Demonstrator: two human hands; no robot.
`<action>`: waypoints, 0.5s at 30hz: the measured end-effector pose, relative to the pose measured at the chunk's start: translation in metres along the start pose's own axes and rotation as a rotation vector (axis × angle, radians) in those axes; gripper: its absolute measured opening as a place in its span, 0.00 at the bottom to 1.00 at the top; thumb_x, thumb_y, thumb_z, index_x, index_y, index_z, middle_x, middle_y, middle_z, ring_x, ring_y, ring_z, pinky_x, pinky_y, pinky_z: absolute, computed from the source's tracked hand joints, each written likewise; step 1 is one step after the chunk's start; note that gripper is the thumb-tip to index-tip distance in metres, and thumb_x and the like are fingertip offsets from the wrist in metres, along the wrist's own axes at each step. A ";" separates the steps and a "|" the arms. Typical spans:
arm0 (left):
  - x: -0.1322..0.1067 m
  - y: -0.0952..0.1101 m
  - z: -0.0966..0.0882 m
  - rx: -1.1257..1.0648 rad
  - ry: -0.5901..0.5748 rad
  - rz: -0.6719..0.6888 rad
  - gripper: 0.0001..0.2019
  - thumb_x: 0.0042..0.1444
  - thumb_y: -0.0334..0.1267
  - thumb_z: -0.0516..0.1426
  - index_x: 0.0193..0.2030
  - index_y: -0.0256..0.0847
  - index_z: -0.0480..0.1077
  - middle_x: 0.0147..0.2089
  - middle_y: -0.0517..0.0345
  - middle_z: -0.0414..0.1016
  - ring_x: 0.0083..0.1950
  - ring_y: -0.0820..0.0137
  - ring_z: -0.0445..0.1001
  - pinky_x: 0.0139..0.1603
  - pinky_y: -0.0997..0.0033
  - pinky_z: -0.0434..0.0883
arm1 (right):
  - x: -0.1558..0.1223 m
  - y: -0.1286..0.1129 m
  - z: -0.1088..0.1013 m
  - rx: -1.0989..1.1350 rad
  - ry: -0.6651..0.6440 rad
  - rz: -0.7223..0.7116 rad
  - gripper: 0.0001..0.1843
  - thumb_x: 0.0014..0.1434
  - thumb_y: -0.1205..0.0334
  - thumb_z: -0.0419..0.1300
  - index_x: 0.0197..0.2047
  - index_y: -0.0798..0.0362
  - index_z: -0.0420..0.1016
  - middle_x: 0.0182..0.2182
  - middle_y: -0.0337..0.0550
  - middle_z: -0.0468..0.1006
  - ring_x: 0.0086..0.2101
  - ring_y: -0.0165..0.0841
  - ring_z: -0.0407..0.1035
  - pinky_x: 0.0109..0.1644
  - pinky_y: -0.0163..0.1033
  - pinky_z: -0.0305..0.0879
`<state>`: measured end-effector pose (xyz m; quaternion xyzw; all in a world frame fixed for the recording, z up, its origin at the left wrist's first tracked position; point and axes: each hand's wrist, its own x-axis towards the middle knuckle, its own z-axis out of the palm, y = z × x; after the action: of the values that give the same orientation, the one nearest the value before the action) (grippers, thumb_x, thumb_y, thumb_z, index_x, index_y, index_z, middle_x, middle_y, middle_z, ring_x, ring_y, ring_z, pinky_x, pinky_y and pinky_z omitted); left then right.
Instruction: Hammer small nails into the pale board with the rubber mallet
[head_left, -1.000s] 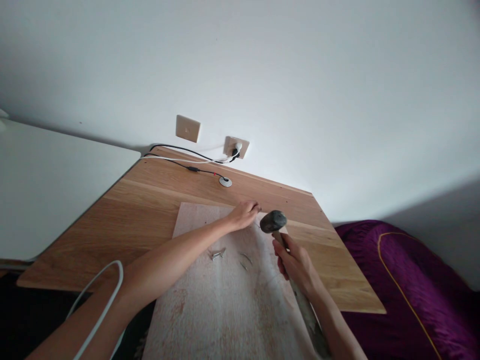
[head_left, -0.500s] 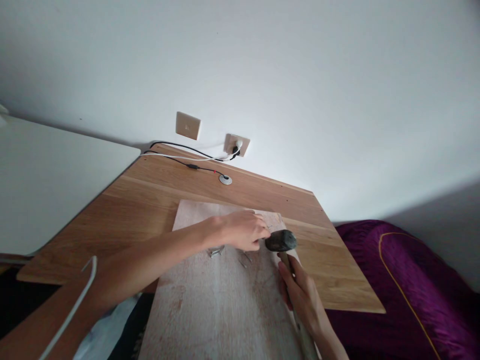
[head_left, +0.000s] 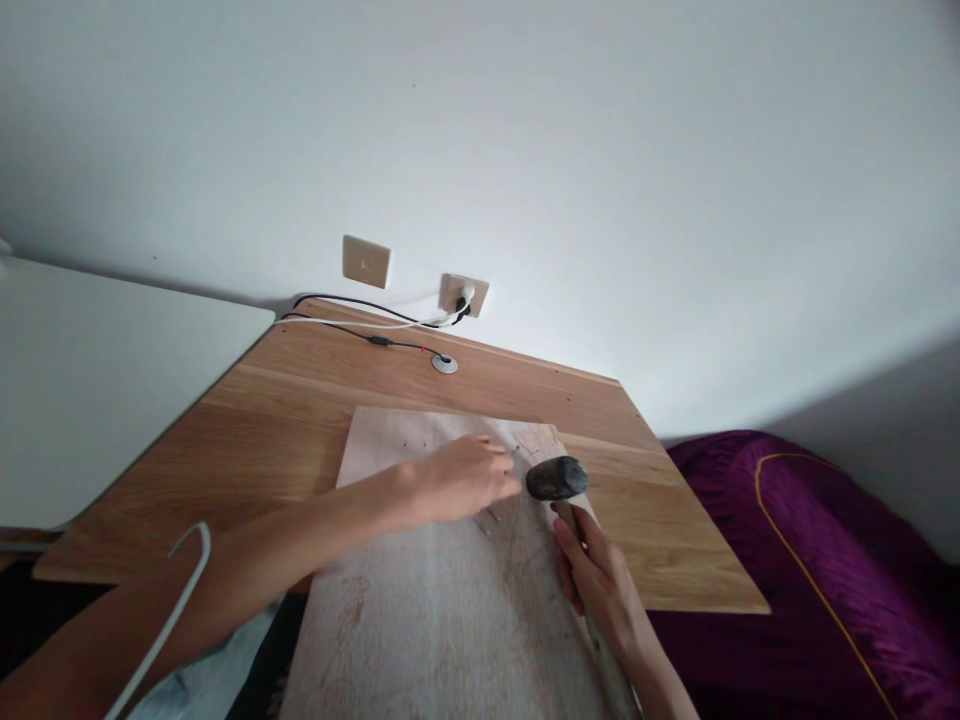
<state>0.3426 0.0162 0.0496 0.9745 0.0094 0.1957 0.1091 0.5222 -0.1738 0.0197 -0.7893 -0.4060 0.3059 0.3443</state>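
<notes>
No text, label, brand, number or sign can be read anywhere. The wall plate (head_left: 366, 261) and the socket (head_left: 463, 294) just right of it are seen blank.

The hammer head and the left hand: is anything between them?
In the head view, a thin nail stands at the left hand's fingertips, in the small gap before the hammer head. Below it lies only pale board.
</notes>
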 end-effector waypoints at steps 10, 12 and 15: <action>0.022 -0.052 0.026 -0.307 0.134 -0.462 0.07 0.58 0.28 0.61 0.35 0.42 0.80 0.36 0.59 0.84 0.39 0.68 0.80 0.38 0.74 0.66 | -0.001 -0.002 -0.001 -0.075 0.044 -0.018 0.30 0.67 0.33 0.50 0.51 0.51 0.73 0.13 0.29 0.64 0.14 0.31 0.58 0.19 0.35 0.53; 0.019 -0.052 0.030 -0.302 0.133 -0.450 0.07 0.59 0.28 0.61 0.35 0.43 0.80 0.36 0.60 0.84 0.40 0.68 0.80 0.40 0.74 0.66 | -0.002 -0.002 -0.001 -0.059 0.024 -0.022 0.29 0.68 0.34 0.49 0.51 0.51 0.73 0.13 0.28 0.63 0.14 0.31 0.59 0.19 0.35 0.54; 0.016 -0.052 0.032 -0.294 0.131 -0.429 0.06 0.59 0.28 0.61 0.35 0.43 0.79 0.37 0.59 0.84 0.41 0.67 0.80 0.41 0.74 0.67 | -0.002 -0.003 -0.001 -0.040 0.022 -0.023 0.29 0.67 0.33 0.51 0.50 0.50 0.73 0.14 0.28 0.64 0.15 0.31 0.60 0.19 0.35 0.55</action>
<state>0.3710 0.0616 0.0159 0.9092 0.1942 0.2299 0.2878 0.5208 -0.1750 0.0233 -0.7946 -0.4173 0.2852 0.3364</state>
